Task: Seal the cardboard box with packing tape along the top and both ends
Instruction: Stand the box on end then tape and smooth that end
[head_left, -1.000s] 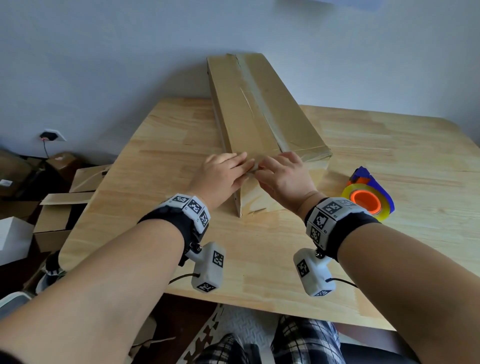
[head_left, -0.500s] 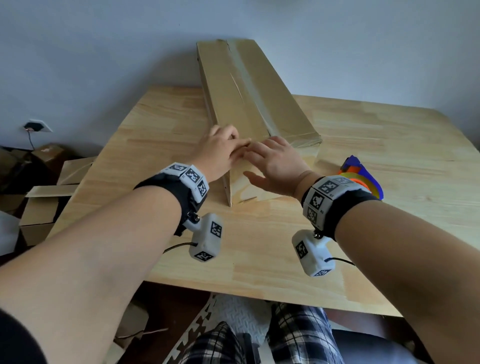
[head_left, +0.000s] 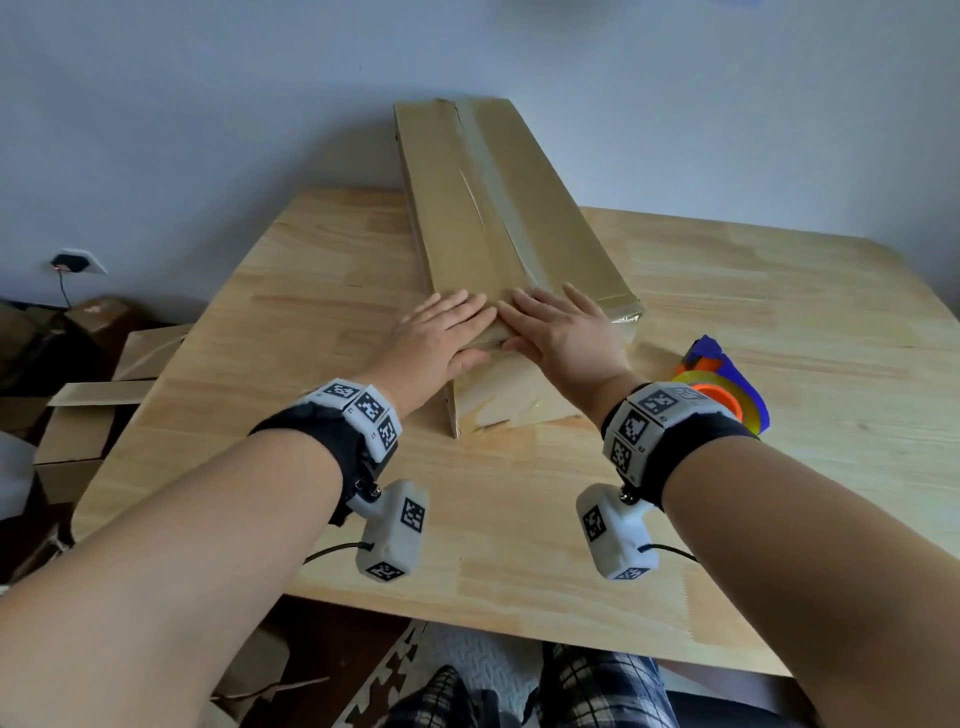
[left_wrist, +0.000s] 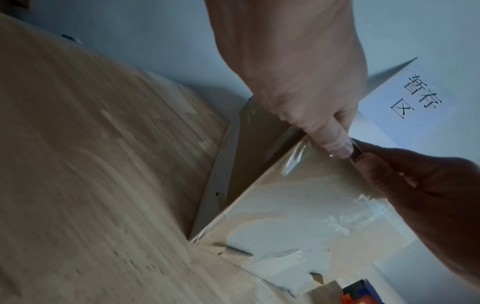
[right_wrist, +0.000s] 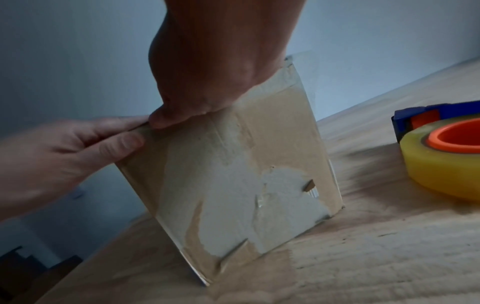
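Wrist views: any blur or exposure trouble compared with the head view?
Left wrist view: table streaked with motion blur, right hand dark against the bright wall. Right wrist view: left hand soft, tape roll fairly crisp. Head view: sharp, evenly lit, wide-angle stretch on the box.

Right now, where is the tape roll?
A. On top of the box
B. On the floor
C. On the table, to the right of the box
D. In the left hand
C: the tape roll lies on the table to the right of the box, while the left hand and right hand lie flat on the box's near end.
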